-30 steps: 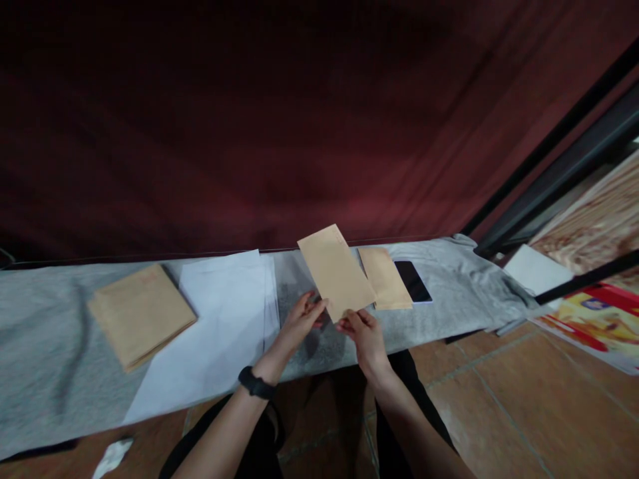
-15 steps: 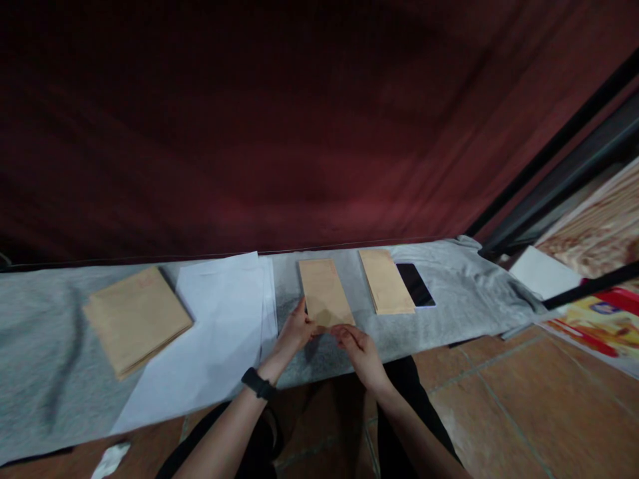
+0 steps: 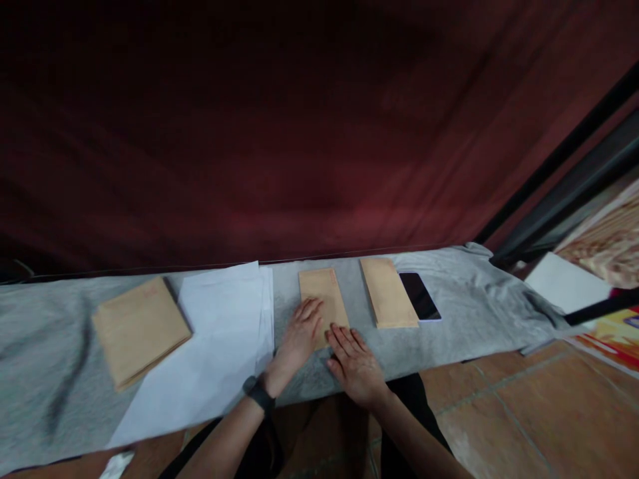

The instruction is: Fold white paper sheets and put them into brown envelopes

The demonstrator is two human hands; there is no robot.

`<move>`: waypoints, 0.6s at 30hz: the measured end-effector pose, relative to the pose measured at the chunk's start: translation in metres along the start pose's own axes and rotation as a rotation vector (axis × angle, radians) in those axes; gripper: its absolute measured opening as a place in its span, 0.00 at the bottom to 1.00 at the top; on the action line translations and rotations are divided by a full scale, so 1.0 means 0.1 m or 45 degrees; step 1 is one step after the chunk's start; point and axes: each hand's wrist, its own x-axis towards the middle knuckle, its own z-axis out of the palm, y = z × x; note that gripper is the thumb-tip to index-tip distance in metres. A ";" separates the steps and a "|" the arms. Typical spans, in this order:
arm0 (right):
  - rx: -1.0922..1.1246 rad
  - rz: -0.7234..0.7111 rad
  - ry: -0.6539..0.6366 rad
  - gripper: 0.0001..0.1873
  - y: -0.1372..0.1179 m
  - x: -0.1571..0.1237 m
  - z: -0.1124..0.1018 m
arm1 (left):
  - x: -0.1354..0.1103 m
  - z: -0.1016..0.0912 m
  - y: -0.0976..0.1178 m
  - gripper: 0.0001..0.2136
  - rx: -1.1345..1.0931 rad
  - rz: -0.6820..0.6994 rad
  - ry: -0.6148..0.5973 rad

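A brown paper envelope (image 3: 327, 287) lies flat in front of me on the grey cloth, with small red print near its far edge. My left hand (image 3: 300, 330) rests on its left side, fingers stretched out over the paper. On its near right part lies my right hand (image 3: 353, 362), palm down with the fingers extended. Both hands cover the near end of the envelope. A narrow stack of brown envelopes (image 3: 389, 293) is to the right, and a larger stack of brown envelopes (image 3: 142, 326) sits at the left, partly on white paper sheets (image 3: 214, 332).
A dark phone (image 3: 420, 296) lies beside the right stack. The grey cloth (image 3: 464, 299) covers a long narrow bench. Behind it hangs a dark red curtain (image 3: 299, 166). At the right are black metal bars (image 3: 564, 159) and a white board (image 3: 568, 283); tiled floor (image 3: 504, 406) lies below.
Both hands were pinching the envelope's near edge. Now they lie flat on top of it, fingers spread out, the left one further forward. The view has shifted slightly.
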 end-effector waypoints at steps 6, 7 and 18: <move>-0.070 -0.044 0.070 0.29 0.03 0.02 0.04 | 0.47 0.32 -0.17 0.24 0.284 0.253 -0.188; -0.072 -0.045 0.081 0.29 0.03 0.02 0.03 | 0.58 0.34 -0.19 0.25 0.300 0.250 -0.187; -0.012 -0.037 0.098 0.29 0.00 0.04 -0.01 | 1.35 0.50 -0.37 0.26 0.321 0.099 -0.179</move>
